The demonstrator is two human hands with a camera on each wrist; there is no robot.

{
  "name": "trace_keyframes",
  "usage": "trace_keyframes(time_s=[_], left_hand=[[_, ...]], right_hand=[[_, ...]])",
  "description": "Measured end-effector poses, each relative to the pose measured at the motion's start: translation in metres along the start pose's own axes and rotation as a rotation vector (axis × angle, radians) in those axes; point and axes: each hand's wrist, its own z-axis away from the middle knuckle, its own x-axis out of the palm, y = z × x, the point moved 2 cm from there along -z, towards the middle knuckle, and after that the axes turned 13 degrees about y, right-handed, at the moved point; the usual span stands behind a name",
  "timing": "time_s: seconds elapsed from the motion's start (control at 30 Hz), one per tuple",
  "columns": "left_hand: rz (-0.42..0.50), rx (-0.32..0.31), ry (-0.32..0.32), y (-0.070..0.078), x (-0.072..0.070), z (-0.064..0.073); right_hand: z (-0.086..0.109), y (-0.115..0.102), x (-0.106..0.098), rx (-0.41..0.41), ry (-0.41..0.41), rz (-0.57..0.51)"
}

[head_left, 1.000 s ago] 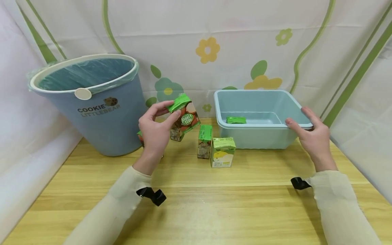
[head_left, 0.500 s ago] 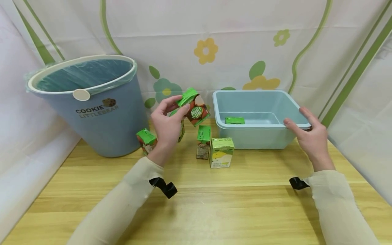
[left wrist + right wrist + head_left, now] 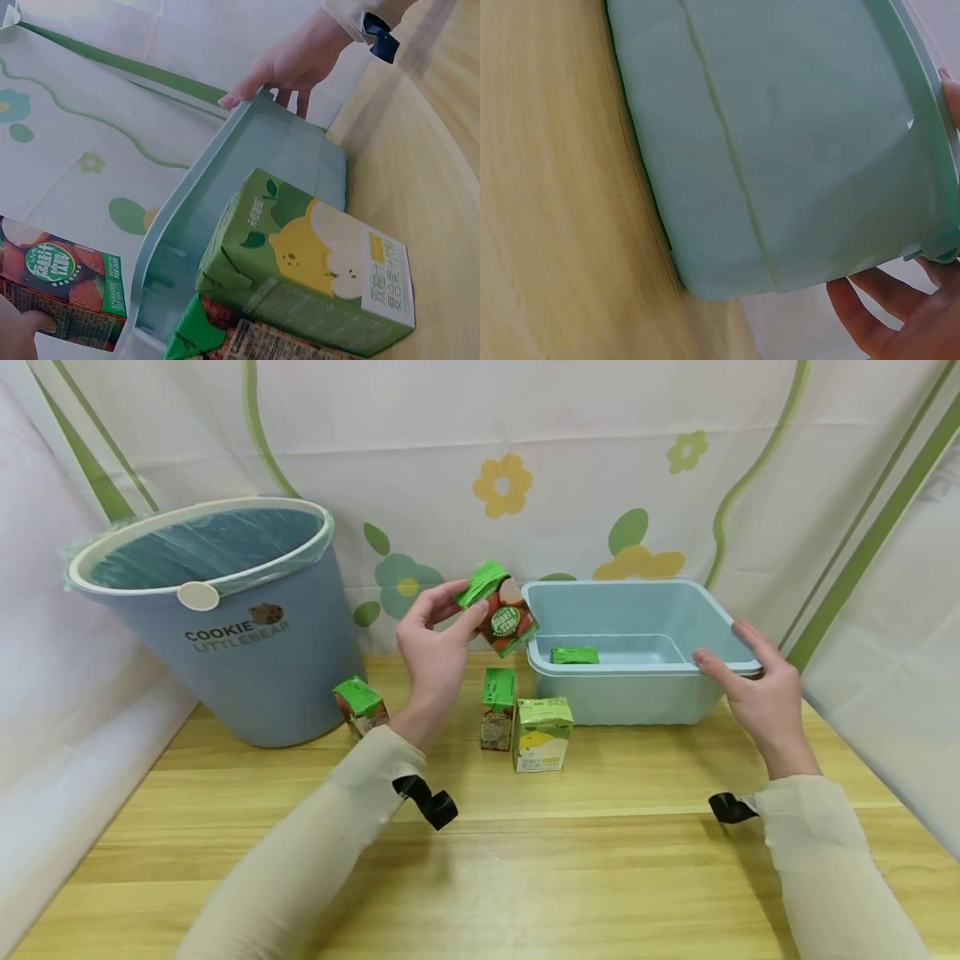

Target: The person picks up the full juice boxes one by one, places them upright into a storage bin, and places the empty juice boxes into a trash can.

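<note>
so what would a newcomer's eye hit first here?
Likely the big blue bucket at left in the head view, lettered COOKIE LITTLEBEAR. Then the red-and-green carton, held aloft by the left hand near the left end of the pale blue bin. The right hand grips the bin's right front corner.

Green-topped carton, tilted aloft near blue tub

Blue bin, lettered COOKIE LITTLEBEAR; pale rim, translucent liner folded over. Stands on wood-grain table before flower-printed cloth.
</note>
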Motion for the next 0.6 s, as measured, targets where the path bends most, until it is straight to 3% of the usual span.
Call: trace_keyframes(time_s=[0.37,0.6], left_hand=[[0.129,-0.102,0.007,-0.006,0.028,0.005],[0.135,-0.134,0.027,-0.007,0.041,0.004]], right_hand=[[0.000,0.001,0.000,0.005,-0.009,0.000],[0.000,0.002,0.000,-0.008,-0.002,0.003]])
